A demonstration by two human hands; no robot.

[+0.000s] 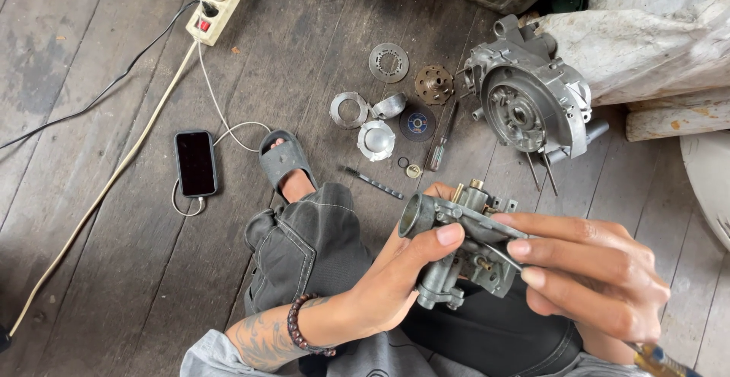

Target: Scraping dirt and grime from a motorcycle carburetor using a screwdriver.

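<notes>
My left hand (395, 278) grips a grey metal carburetor (456, 244) from below, thumb across its top, held over my lap. My right hand (585, 274) holds a thin metal tool, a screwdriver with a yellow and blue handle (660, 360), its slim shaft (502, 257) reaching into the side of the carburetor. The fingers of that hand also rest on the carburetor's upper edge. A beaded bracelet sits on my left wrist.
On the wooden plank floor lie an engine casing (532, 103), several round metal parts (388, 62), a small screwdriver (441, 139), a thin rod (374, 183), a phone (195, 163) on a charging cable, and a power strip (218, 4). My sandalled foot (284, 162) points forward.
</notes>
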